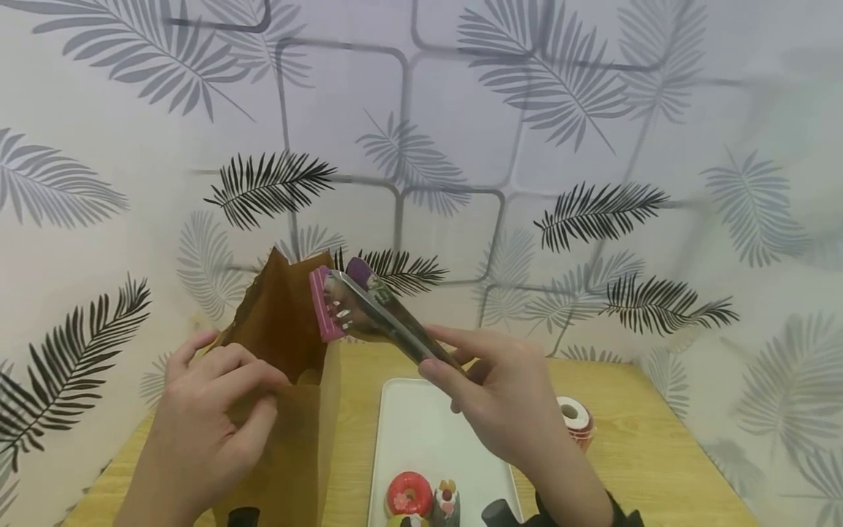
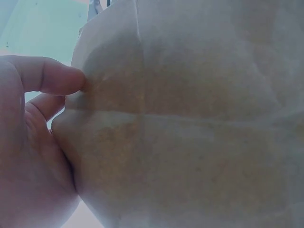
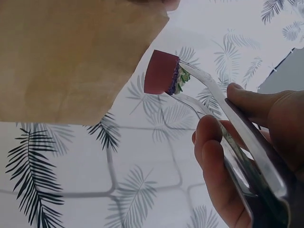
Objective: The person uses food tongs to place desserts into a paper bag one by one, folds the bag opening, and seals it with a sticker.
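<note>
My left hand (image 1: 204, 417) grips the upper edge of a tall brown paper bag (image 1: 296, 446), whose mouth gapes open. In the left wrist view, the thumb and fingers curl at the side of the bag (image 2: 190, 152). My right hand (image 1: 503, 388) holds metal tongs (image 1: 402, 329), slanting up and left. Between the tong tips sits a small toy cake (image 3: 161, 73) with a reddish-pink base and a purple, green and cream top. In the head view, the pink cake base (image 1: 321, 304) is right beside the bag's opening, at its right rim.
A white rectangular tray (image 1: 421, 417) lies right of the bag on the wooden table (image 1: 632, 439). On it are a red donut (image 1: 410, 494), a small fruit-topped cake (image 1: 447, 501) and another piece. A white-cored roll (image 1: 574, 421) stands at the right. Leaf-patterned wall covering rises behind.
</note>
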`<state>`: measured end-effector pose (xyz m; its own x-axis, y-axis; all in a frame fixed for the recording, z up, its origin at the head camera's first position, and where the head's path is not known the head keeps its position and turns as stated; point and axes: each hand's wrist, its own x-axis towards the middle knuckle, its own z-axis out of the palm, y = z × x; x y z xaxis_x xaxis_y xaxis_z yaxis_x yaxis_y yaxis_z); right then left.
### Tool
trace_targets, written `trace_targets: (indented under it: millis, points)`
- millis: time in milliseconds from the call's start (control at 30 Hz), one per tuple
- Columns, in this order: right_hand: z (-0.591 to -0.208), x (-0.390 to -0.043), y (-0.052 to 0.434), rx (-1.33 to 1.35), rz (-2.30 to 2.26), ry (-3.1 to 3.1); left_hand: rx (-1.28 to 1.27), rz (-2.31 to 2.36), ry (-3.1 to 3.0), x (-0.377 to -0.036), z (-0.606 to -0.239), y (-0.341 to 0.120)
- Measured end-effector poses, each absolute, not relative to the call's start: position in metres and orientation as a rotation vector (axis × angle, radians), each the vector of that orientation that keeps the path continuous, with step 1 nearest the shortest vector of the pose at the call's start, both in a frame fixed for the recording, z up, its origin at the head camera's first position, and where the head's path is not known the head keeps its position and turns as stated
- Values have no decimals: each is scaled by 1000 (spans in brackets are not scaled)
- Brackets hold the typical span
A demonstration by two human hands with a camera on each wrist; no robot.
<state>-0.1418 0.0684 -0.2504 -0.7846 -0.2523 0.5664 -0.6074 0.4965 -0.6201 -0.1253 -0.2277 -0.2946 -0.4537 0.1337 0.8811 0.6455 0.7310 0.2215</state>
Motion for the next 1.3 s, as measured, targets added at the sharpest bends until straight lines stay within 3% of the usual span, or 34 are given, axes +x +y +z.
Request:
trace_targets:
  millis: [367, 1300]
  points:
    - [-249, -137, 53, 778, 1214, -2368, -587, -682, -1991, -124, -294, -229]
    - [-264, -142, 80, 830, 1258, -2459, -575, -692, -2005, -125, -295, -227]
